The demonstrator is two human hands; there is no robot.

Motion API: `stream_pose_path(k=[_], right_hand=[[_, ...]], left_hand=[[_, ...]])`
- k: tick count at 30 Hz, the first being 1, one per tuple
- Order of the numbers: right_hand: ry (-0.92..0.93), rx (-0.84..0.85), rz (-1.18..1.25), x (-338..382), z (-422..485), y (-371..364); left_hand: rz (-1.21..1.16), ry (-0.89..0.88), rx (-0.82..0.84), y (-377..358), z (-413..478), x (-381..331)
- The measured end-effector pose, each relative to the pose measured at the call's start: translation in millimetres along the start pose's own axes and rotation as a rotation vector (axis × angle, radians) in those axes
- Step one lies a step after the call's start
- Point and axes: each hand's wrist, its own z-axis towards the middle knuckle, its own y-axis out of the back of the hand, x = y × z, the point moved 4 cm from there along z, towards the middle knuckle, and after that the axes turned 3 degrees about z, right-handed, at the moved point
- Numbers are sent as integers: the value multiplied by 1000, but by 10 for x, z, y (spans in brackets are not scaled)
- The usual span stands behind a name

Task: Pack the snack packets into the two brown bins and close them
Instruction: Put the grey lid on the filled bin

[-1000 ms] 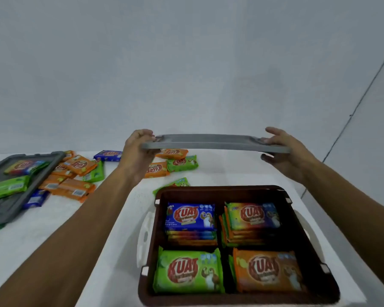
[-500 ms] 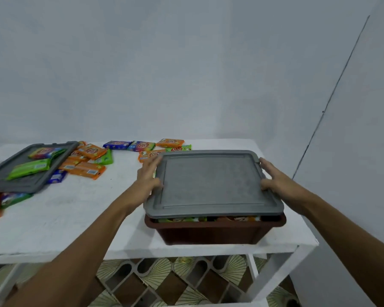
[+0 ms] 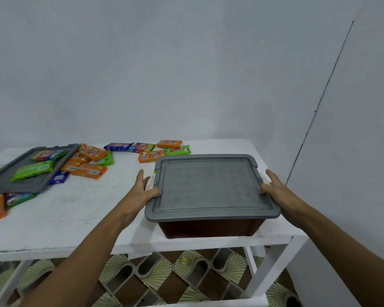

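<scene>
Where half a second ago packets showed through a front gap, the lid [image 3: 211,187] now sits flush on the brown bin [image 3: 208,228] at the bench's [image 3: 75,209] right end. Left hand [image 3: 142,189] and right hand [image 3: 275,187] flank it, fingers [image 3: 140,177] straight, thumbs pressing its side edges. Loose packets [image 3: 93,152] lie far left.

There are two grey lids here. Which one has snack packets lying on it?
The far-left lid: a green packet and a multicoloured packet lie on it. The other lid sits bare on the brown bin.
</scene>
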Motion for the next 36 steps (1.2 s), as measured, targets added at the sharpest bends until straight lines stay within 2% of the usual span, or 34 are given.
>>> stream_pose_path(k=[5,9,14,19,26,30,34,36], right_hand=[[-70,-29,-38,13,-47,5],[-6,-71,-34,15,-89,37],[117,-103,-125,146,-183,-5],[181,-173,-440,236,-193,-106],[229,-149,-557,307,-208,-143],[234,-175,-812,325,-131,-159],[249,-202,-928,362,-98,-147],[284,-221,-1005,373,-106,-172]], left_hand=[[105,-44,-85,-30,-75,-69],[150,-94,-65,-24,-120,-126],[243,-84,-121,27,-136,-162],[420,-146,-88,-66,-138,-255],[719,-159,-106,-104,-81,-283],[662,-199,-169,-70,-33,-310],[433,-189,-234,-71,-12,-336],[538,-217,-258,-130,-32,-337]])
